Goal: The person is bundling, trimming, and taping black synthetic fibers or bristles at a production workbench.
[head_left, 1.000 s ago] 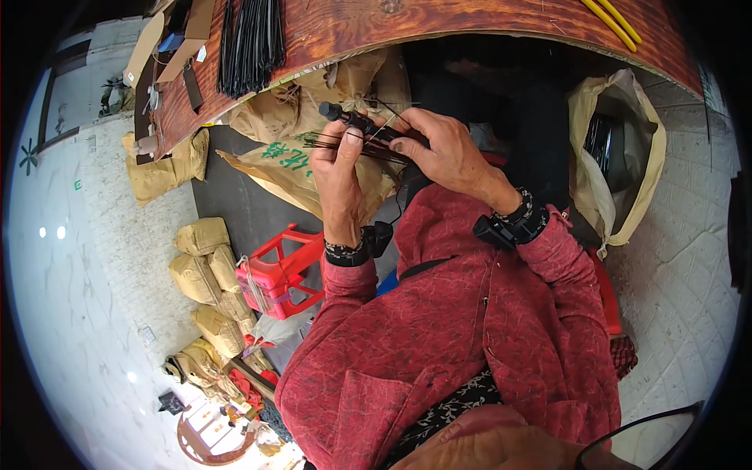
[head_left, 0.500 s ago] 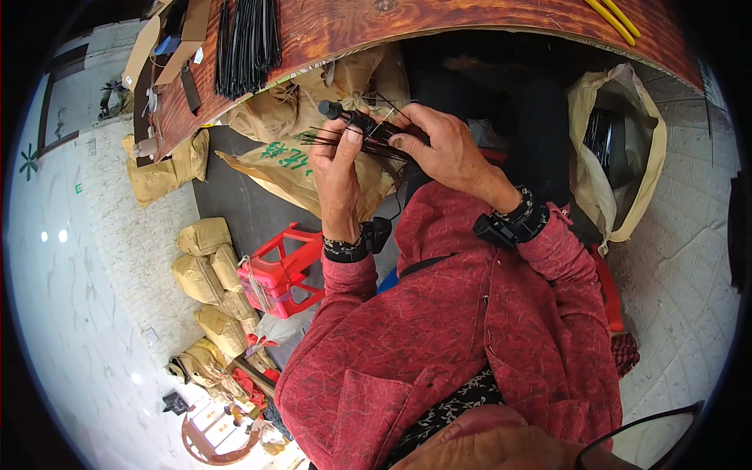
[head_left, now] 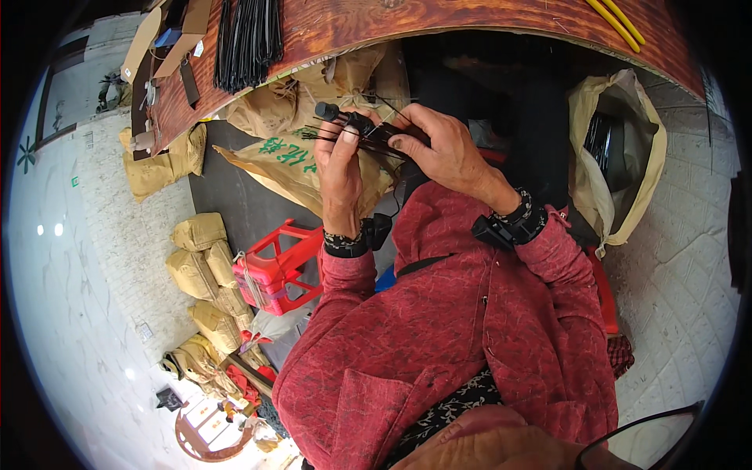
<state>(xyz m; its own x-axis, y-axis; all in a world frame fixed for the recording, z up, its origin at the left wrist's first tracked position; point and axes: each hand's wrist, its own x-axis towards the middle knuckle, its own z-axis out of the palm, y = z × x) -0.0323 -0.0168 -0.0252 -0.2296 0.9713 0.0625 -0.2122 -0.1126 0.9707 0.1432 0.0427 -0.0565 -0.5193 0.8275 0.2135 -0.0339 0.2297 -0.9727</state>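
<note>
Both hands having barely shifted in half a second, the work stays put over the tan sack [head_left: 270,162], the left hand [head_left: 341,168] pinching a capped black rod [head_left: 327,111] and thin black strands [head_left: 308,135], the right hand's [head_left: 453,153] fingers apparently closed round the rod's other end.

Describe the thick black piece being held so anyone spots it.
Find the wooden table across the top. Below its edge are the left hand and right hand, close together. The thick black piece held there has a round end, unlike the thin black strands beside it.
</note>
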